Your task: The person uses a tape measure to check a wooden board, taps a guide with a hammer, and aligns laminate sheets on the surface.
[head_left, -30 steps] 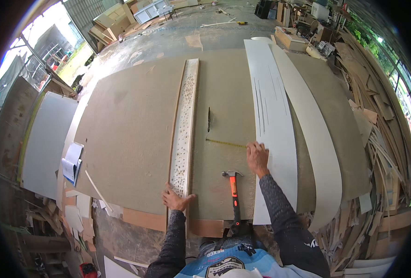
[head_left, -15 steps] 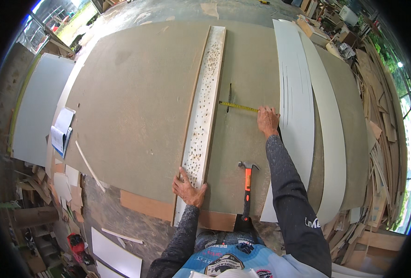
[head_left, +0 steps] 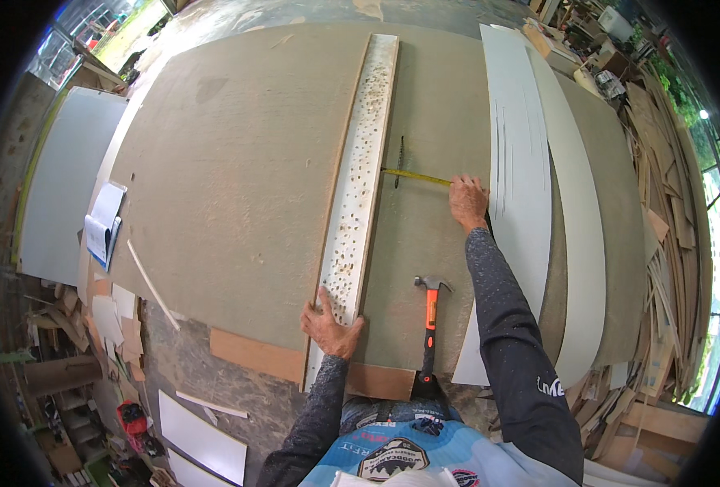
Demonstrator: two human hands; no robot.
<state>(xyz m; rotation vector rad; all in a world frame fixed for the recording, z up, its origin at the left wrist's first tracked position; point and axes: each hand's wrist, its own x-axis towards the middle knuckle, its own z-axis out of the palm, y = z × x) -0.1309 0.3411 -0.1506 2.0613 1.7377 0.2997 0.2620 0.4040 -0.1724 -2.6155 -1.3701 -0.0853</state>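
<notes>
A long, narrow white board with raised wooden edges [head_left: 358, 162] runs away from me across a big tan sheet; brown specks or holes dot its white face. Spanning its near end is my left hand [head_left: 332, 331], thumb at the right edge and fingers at the left. My right hand [head_left: 469, 201] is closed round a tape measure, whose case is mostly hidden. The yellow tape blade [head_left: 418, 175] stretches left from that hand to the board's right edge, crossing over a dark slot or mark [head_left: 400, 154]. Nearer me lies a claw hammer [head_left: 430, 321] with an orange and black handle.
Two long white strips [head_left: 522, 195] lie right of my right arm. An open notebook [head_left: 104, 223] and a thin white stick [head_left: 153, 284] are on the left. Scrap timber [head_left: 660, 203] is piled along the right side; white panels [head_left: 201, 438] lie low at left.
The view has shifted slightly, so everything sits a little higher. The tape blade looks narrower, as if turned a bit. Both hands keep their places.
</notes>
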